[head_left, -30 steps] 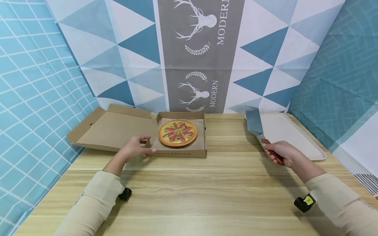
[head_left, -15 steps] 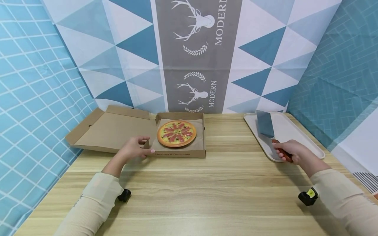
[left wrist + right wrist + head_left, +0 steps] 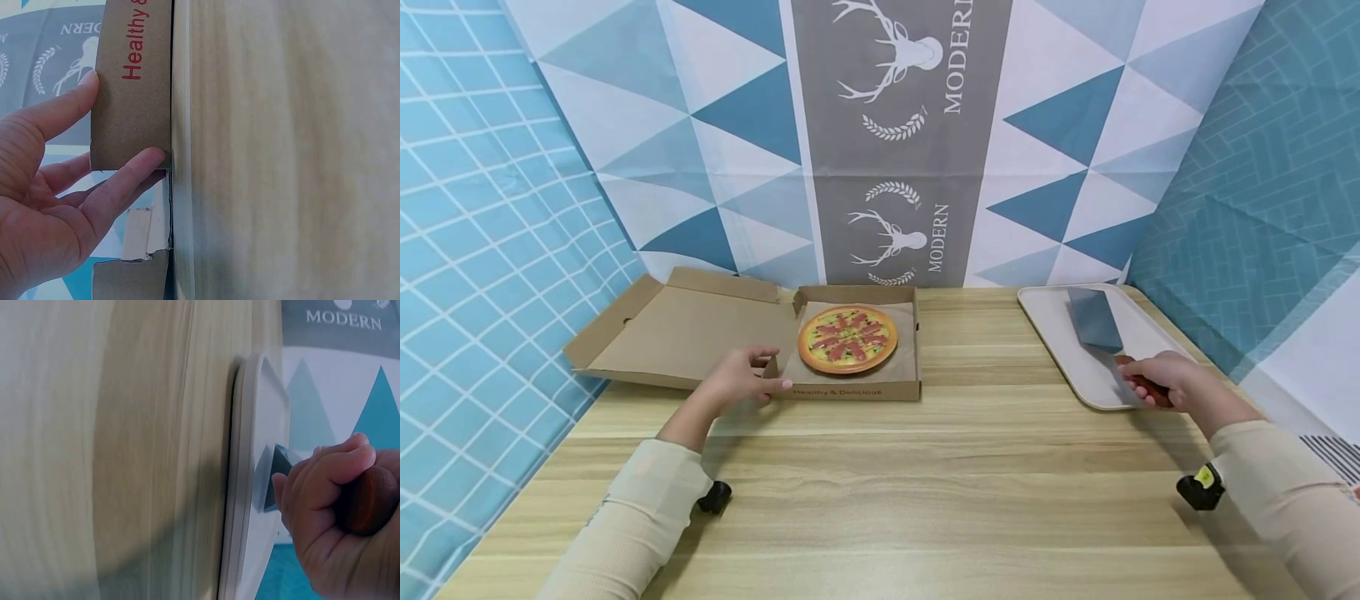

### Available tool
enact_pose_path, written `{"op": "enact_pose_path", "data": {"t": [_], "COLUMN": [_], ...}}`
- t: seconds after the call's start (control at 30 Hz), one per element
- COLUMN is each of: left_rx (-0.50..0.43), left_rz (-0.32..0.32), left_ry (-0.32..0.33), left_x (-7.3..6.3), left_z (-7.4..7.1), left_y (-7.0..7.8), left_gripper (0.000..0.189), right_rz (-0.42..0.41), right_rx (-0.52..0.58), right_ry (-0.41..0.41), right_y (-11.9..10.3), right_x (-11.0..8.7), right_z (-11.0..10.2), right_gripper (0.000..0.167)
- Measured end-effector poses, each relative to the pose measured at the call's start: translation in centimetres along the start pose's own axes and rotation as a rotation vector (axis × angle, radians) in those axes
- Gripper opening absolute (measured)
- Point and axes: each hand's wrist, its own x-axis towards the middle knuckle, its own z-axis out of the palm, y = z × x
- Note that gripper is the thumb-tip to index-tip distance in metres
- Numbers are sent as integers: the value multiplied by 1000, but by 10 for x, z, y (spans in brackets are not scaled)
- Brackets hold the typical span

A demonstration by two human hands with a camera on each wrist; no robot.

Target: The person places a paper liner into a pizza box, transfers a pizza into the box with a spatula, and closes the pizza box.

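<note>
A pizza (image 3: 847,339) with red strips on top lies on paper inside the open cardboard pizza box (image 3: 880,391) at the back middle. My left hand (image 3: 741,382) holds the box's front left corner, thumb on the front wall and fingers around its left end. In the left wrist view the thumb meets the wall's edge beside red lettering. At the right, my right hand (image 3: 1163,380) grips the wooden handle of a spatula (image 3: 1096,320). Its wide metal blade is over the cream tray (image 3: 1051,335), tilted, with nothing on it. The handle's end (image 3: 373,501) sticks out of the fist.
The box lid (image 3: 692,329) lies folded open to the left, near the blue tiled wall covering (image 3: 482,250). A patterned backdrop (image 3: 895,158) stands behind the table (image 3: 925,483). Another blue wall (image 3: 1232,258) rises close behind the tray's right side.
My right hand has carried the spatula rightward, from the tray's left edge to over its middle, and the blade has tipped flatter. My left hand keeps its place on the box corner.
</note>
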Motion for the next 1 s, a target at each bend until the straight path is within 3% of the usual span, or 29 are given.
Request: {"op": "enact_pose_path", "data": {"t": [0.4, 0.7, 1.0], "left_rx": [16, 24, 25], "left_rz": [2, 5, 2], "left_ry": [6, 8, 3], "left_x": [0, -1, -1], "left_z": [-1, -1, 0], "left_y": [0, 0, -1], "left_gripper": [77, 77, 79], "right_rz": [-3, -80, -85], "right_rx": [-102, -536, -828], "right_ry": [-15, 80, 138], "right_y": [1, -11, -33], "right_x": [0, 0, -6], "right_z": [-9, -13, -10], "right_gripper": [32, 36, 27]}}
